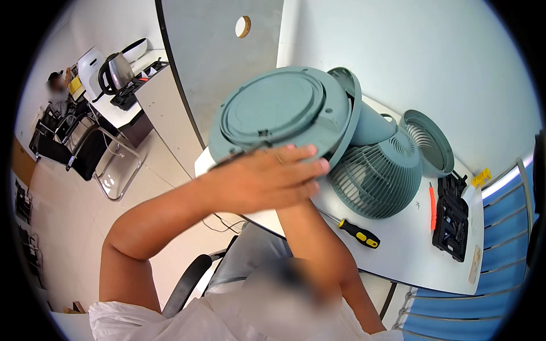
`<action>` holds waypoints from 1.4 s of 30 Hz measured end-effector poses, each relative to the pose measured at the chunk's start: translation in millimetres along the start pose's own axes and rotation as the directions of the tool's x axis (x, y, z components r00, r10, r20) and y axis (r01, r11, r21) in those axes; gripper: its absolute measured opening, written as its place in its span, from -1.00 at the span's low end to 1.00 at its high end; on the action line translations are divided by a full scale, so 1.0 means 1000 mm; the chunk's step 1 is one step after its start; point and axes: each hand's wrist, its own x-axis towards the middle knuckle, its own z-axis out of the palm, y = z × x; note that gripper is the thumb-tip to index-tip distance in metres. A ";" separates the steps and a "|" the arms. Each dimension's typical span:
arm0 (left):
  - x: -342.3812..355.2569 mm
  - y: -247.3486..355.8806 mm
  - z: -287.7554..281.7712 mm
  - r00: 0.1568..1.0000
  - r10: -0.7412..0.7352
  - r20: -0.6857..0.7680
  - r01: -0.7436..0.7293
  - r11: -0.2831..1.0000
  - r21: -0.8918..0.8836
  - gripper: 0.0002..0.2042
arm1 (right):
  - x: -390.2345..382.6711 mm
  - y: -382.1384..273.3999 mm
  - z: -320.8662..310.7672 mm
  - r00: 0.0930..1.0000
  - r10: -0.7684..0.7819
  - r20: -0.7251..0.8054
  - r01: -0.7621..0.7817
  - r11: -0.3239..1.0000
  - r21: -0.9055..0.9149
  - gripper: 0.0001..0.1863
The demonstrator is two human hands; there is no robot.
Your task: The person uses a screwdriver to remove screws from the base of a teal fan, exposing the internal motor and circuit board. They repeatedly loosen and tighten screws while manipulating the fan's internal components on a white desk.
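A grey-green electric fan (375,176) lies tipped on the white table, its slatted cage down on the tabletop. Its round base (273,108) is turned up, underside showing, at the near left. Across the lower edge of that base stretches my left hand (264,179), fingers extended and slightly apart; whether it touches the base I cannot tell. My right forearm (307,233) crosses beneath the left wrist, and my right hand is hidden behind the left hand and the base. A black and yellow screwdriver (359,233) lies on the table right of my forearms.
A loose grey-green fan cover (427,142) leans near the wall. An orange-red tool (432,207) and an open black tool case (453,219) lie at the table's right (398,264). Left, beyond a grey partition (219,62), are a kettle (118,73), chairs (94,150) and a seated person (60,94).
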 end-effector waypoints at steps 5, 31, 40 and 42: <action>-0.007 -0.017 -0.023 1.000 -0.012 -0.014 0.011 0.999 -0.030 -0.74 | 0.008 -0.001 0.001 0.997 0.044 0.059 -0.049 0.996 0.073 -0.59; 0.015 -0.063 -0.035 0.556 -0.763 0.328 0.810 0.586 -0.012 -0.56 | 0.004 -0.009 0.025 0.986 -0.121 -0.117 0.093 0.972 -0.218 -0.21; 0.001 -0.092 -0.018 0.559 -0.775 0.295 0.827 0.545 -0.137 -0.61 | -0.056 -0.023 0.057 0.965 0.063 -0.256 -0.227 0.692 -0.685 -0.17; 0.004 -0.092 -0.014 0.584 -0.762 0.279 0.810 0.567 -0.149 -0.63 | -0.107 -0.050 0.066 0.968 0.235 -0.085 -0.191 0.478 -0.857 -0.28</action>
